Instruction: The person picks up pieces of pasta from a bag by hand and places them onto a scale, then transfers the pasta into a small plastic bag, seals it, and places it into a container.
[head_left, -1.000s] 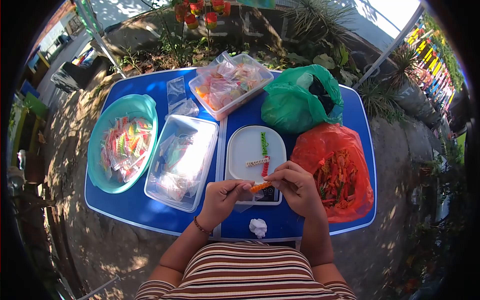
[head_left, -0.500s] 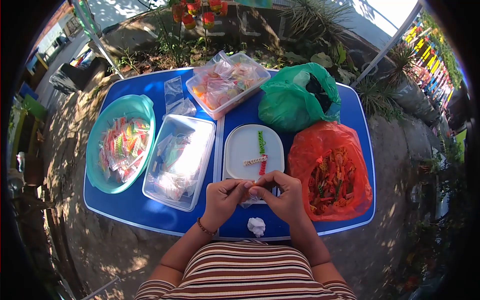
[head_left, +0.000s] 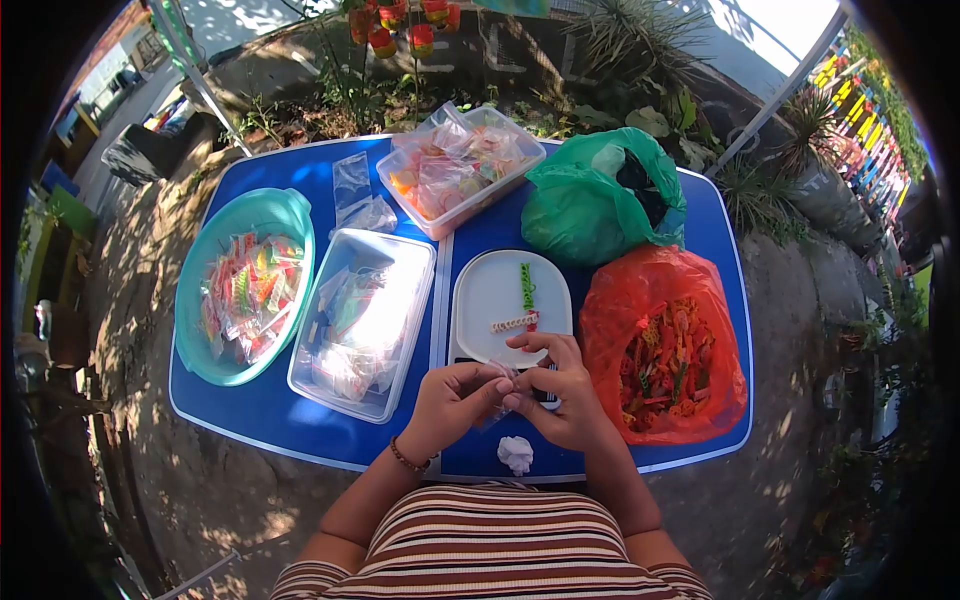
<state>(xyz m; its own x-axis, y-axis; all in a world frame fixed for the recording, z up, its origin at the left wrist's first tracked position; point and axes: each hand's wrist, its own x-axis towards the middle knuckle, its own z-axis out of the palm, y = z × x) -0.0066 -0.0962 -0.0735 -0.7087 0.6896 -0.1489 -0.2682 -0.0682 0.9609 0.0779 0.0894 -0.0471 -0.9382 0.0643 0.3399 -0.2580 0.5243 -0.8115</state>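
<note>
Left hand (head_left: 452,405) in tight, thumb and fingers pinching a clear plastic bag (head_left: 490,415); right hand (head_left: 565,395) pinches there too, an upper finger stretched forward! All this over the front of the white scale (head_left: 470,310), towards the blue surface's (head_left: 290,175) near edge. Up on the scale: green twist (head_left: 527,285), cream twist (head_left: 512,324), red twist (head_left: 532,326). Crumpled paper (head_left: 515,455) by that near edge, red bag (head_left: 625,285) along the right edge, green bag (head_left: 565,215) at the far right corner, turquoise basin (head_left: 190,330) by the left edge!
</note>
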